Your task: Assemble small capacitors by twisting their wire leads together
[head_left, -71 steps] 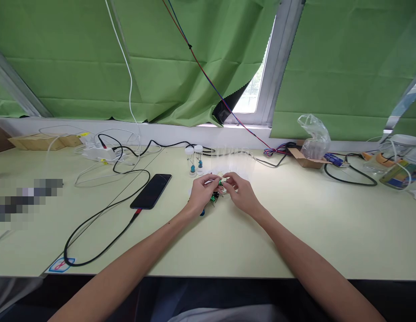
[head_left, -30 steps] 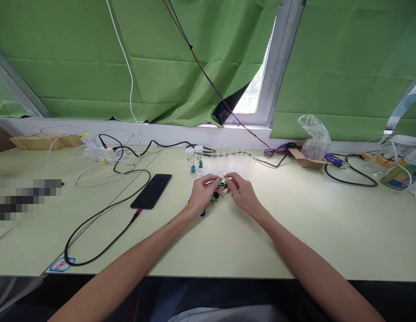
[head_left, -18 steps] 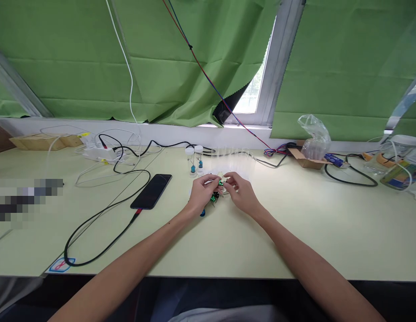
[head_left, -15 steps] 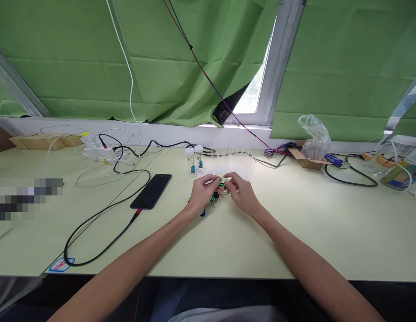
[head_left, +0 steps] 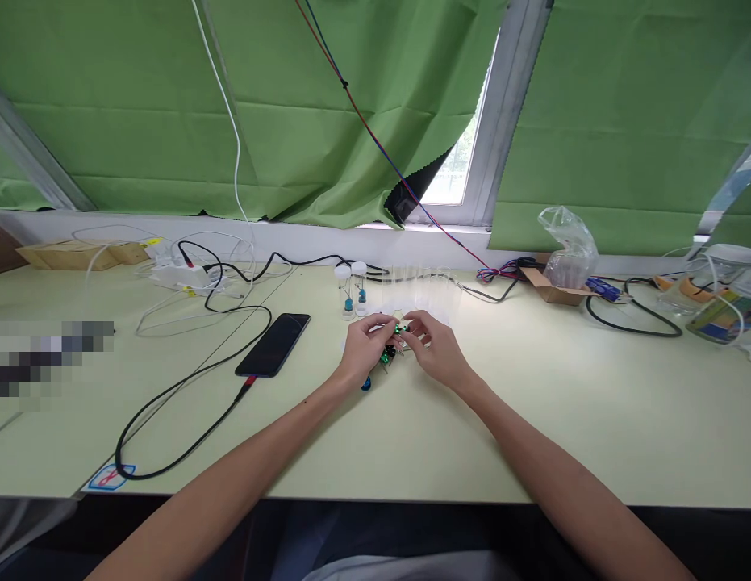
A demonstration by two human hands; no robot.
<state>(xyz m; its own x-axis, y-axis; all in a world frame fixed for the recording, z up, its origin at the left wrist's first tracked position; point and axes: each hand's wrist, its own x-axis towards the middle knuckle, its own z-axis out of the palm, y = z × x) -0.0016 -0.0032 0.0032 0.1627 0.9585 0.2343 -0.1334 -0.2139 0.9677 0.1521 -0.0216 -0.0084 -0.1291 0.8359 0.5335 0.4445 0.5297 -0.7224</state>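
My left hand (head_left: pixel 368 345) and my right hand (head_left: pixel 434 349) meet above the table, fingers pinched close together. Between their fingertips is a small shiny green piece (head_left: pixel 400 329), too small to name, and both hands seem to grip it. Just below the fingers lie more small green and black pieces (head_left: pixel 387 355) with thin pins, partly hidden by the left hand. A round blue piece (head_left: pixel 366 384) sits beside my left wrist. Behind the hands, a clear vial (head_left: pixel 344 292) and a second vial (head_left: pixel 360 289) stand upright, white-capped, with blue pieces inside.
Several clear tubes (head_left: pixel 417 278) stand at the back. A black phone (head_left: pixel 273 345) with a cable (head_left: pixel 163 476) lies to the left, near a white power strip (head_left: pixel 181 276). On the right are an open cardboard box (head_left: pixel 553 292) holding a plastic bag and a clear jar (head_left: pixel 729 266).
My right fingers have shifted slightly around the small green piece, which has tilted a little. My left hand and the things on the table look the same.
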